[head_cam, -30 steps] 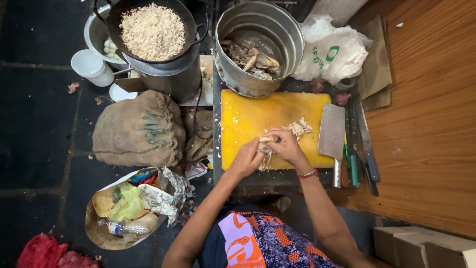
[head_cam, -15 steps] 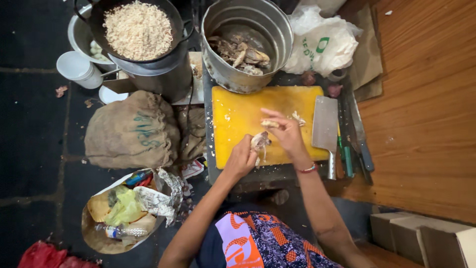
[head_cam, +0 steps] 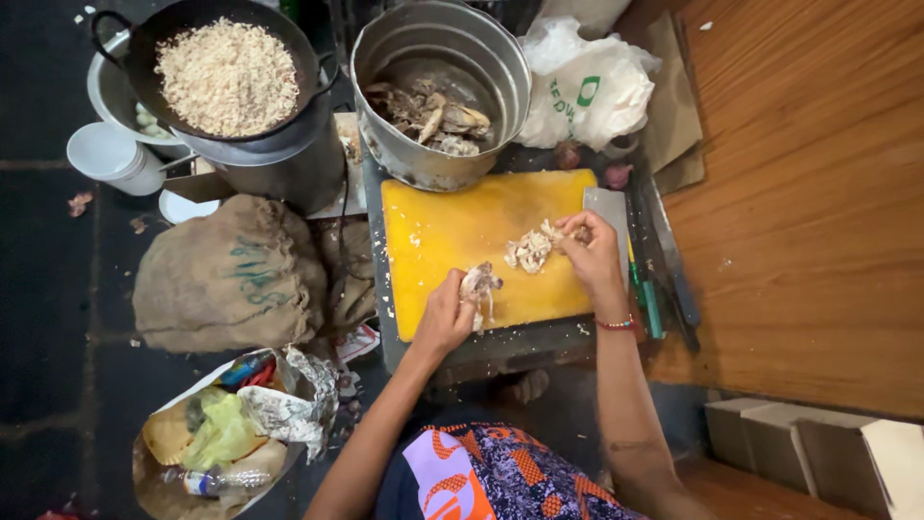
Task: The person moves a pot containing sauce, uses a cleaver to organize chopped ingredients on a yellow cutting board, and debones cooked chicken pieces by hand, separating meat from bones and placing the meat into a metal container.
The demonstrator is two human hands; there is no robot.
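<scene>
Head view is showing a person working with both bare hands over a yellow cutting board (head_cam: 452, 241) lying on a dark surface (head_cam: 500, 349). The left hand (head_cam: 445, 316) is sitting at the board's 6 o'clock edge, its fingers (head_cam: 460, 287) closing around a piece of cooked meat (head_cam: 478, 284) and holding it just above the board. The right hand (head_cam: 590, 252) is resting at the board's 3 o'clock side, its fingers (head_cam: 568, 229) pinching narrowly on the edge of a small pile of shredded meat (head_cam: 531, 248), which is lying on the board right of centre. A beaded bracelet (head_cam: 616, 324) is circling the right wrist. A cleaver (head_cam: 612, 206) is lying flat along the board's 3 o'clock edge, partly hidden by the right hand, and a green-handled tool (head_cam: 651, 306) and a dark knife (head_cam: 674, 270) are lying just beside it. At 12 o'clock of the board, touching its edge, a metal pot (head_cam: 500, 67) is holding cooked meat pieces. At 10 o'clock, a black wok (head_cam: 289, 39) is holding pale shredded bits. A white plastic bag (head_cam: 587, 87) is sitting at 1 o'clock. A burlap sack (head_cam: 226, 274) is lying at 9 o'clock, and a paper bag of scraps (head_cam: 154, 481) is sitting on the floor at 8 o'clock.
</scene>
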